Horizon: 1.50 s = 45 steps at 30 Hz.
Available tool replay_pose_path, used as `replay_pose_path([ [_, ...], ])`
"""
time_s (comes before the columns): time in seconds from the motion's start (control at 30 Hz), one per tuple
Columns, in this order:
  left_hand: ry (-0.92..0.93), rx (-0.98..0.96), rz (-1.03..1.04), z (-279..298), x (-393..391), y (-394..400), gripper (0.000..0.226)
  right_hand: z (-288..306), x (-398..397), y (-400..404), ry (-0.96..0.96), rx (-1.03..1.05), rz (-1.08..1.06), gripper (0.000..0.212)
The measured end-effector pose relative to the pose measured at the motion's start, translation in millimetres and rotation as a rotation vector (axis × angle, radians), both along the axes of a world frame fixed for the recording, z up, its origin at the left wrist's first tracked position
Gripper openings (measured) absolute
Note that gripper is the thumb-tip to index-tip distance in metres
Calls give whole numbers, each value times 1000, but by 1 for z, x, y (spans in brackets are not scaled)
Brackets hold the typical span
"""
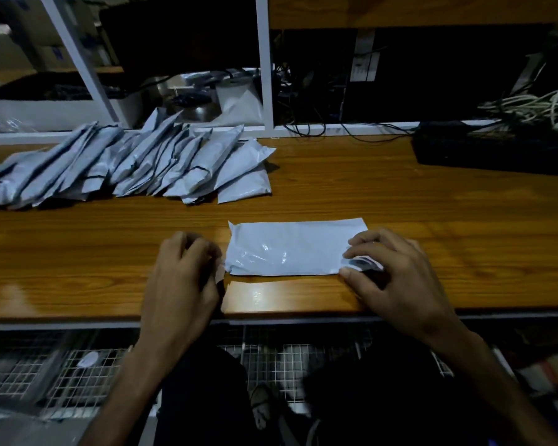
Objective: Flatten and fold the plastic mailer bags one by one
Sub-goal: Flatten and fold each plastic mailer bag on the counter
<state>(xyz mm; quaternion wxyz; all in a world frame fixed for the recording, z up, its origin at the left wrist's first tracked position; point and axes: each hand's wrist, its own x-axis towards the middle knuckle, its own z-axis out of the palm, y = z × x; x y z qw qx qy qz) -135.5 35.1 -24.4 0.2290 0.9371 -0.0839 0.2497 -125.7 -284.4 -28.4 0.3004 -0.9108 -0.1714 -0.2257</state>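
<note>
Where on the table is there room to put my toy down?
Bare wood lies right of the mailer bag, between the right hand and the black box. Another strip runs before the pile of folded bags, left of the left hand. The back-left is crowded.

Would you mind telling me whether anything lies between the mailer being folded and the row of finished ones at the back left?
Nothing visible does: bare wooden table separates the mailer, held by the left hand and right hand, from the folded row.

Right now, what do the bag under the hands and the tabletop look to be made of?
The mailer bag looks like thin glossy plastic film, pale grey-white: it wrinkles softly and throws small bright glints. The tabletop looks like wood or wood-grain laminate, which one I cannot tell; orange-brown grain lines show under a smooth, reflective finish.
</note>
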Motion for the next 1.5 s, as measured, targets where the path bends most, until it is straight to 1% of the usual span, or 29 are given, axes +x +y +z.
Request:
replay_pose_path([
  [0.07, -42, -18, 37, 6, -1, -16, 15, 3, 1, 11, -14, 80, -30, 24],
  [0.13, -19, 10, -7, 11, 5, -37, 19, 6, 3, 31, 9, 123, -55, 31],
  [0.17, 9, 40, -42, 12, 10, -49, 24, 8, 4, 44, 44, 110, -67, 36],
  [0.23, 52, 115, -109, 13, 19, -71, 30, 10, 8, 67, 140, 21, -61, 43],
  [0.3, 102, 163, -163, 13, 26, -86, 41, 14, 14, 83, 216, -77, -5, 46],
  [0.47, 253, 267, -180, 14, 38, -94, 70, 9, 29, 90, 284, -189, -4, 49],
  [0.53, 288, 307, -181, 11, 40, -96, 71, 3, 30, 90, 298, -229, -11, 51],
  [0.6, 300, 298, -186, 5, 42, -96, 73, -2, 30, 90, 307, -267, -21, 52],
  [0.67, 298, 271, -184, -2, 41, -95, 71, -7, 30, 90, 302, -300, -36, 54],
  [0.73, 286, 246, -176, -9, 41, -94, 63, -10, 29, 91, 294, -298, -46, 60],
  [0.8, 281, 243, -165, -12, 42, -94, 61, -14, 28, 91, 283, -292, -53, 69],
  [0.9, 278, 272, -152, -14, 44, -94, 66, -17, 30, 90, 289, -304, -72, 82],
  [1.03, 287, 296, -146, -16, 43, -92, 76, -14, 31, 89, 319, -322, -90, 88],
  [1.1, 295, 302, -137, -17, 43, -92, 77, -11, 30, 90, 336, -325, -104, 88],
  [1.17, 301, 303, -117, -16, 43, -93, 79, -11, 29, 90, 350, -328, -121, 82],
  [1.27, 319, 325, -82, -16, 43, -95, 81, -9, 29, 89, 356, -336, -150, 83],
  [1.4, 338, 336, -48, -17, 42, -95, 78, -9, 30, 88, 368, -352, -169, 85],
  [1.5, 356, 327, -23, -16, 40, -97, 77, -9, 31, 86, 390, -350, -189, 80],
])
